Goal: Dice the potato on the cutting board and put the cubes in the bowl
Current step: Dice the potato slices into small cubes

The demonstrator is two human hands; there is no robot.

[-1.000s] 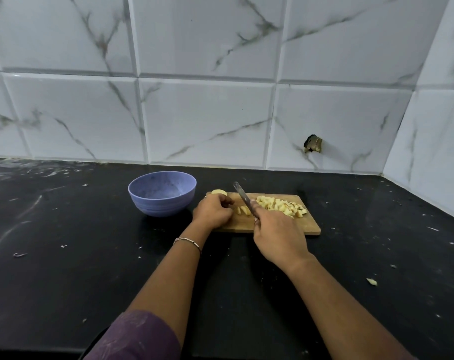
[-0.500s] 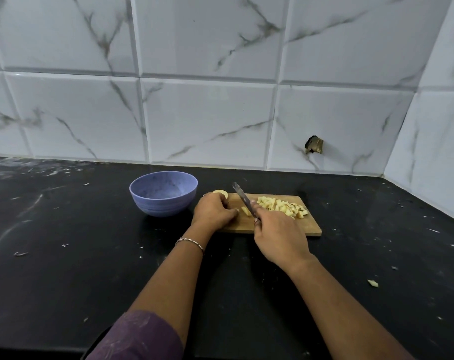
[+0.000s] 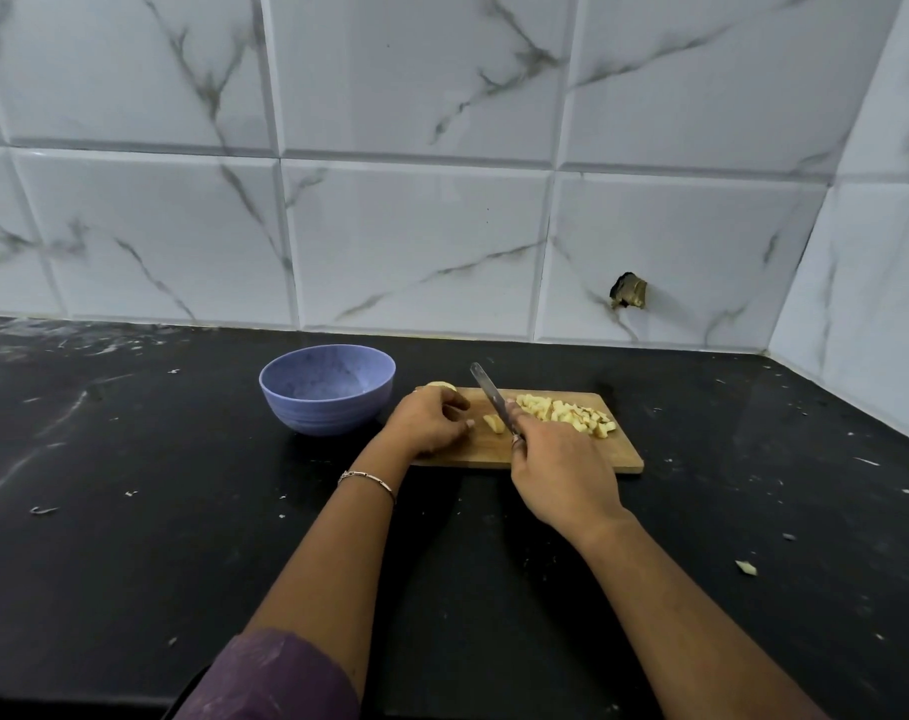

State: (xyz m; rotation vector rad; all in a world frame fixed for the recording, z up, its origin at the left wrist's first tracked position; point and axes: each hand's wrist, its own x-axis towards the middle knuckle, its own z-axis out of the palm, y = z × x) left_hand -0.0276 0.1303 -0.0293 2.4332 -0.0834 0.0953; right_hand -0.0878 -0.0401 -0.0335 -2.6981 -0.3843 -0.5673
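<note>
My right hand (image 3: 561, 475) was curled round the knife (image 3: 486, 394); the potato piece (image 3: 493, 423) lay just to its left, between it and my left hand (image 3: 431, 420), fingers curled, hold unclear.

board (image 3: 556, 455): bare wood, matt | bowl (image 3: 328, 410): blue plastic look, matt, faintly ribbed | knife (image 3: 489, 393): metal blade, dull sheen | bench (image 3: 182, 511): black stone, glossy, smeared | tiles (image 3: 416, 252): glazed, glossy, marble-veined | bracelet (image 3: 366, 478): shiny metal | sleeve (image 3: 270, 678): purple cloth | potato (image 3: 441, 386): pale, damp-looking flesh

Black speckled counter (image 3: 130, 563) meets white marbled tiles (image 3: 416, 241).
</note>
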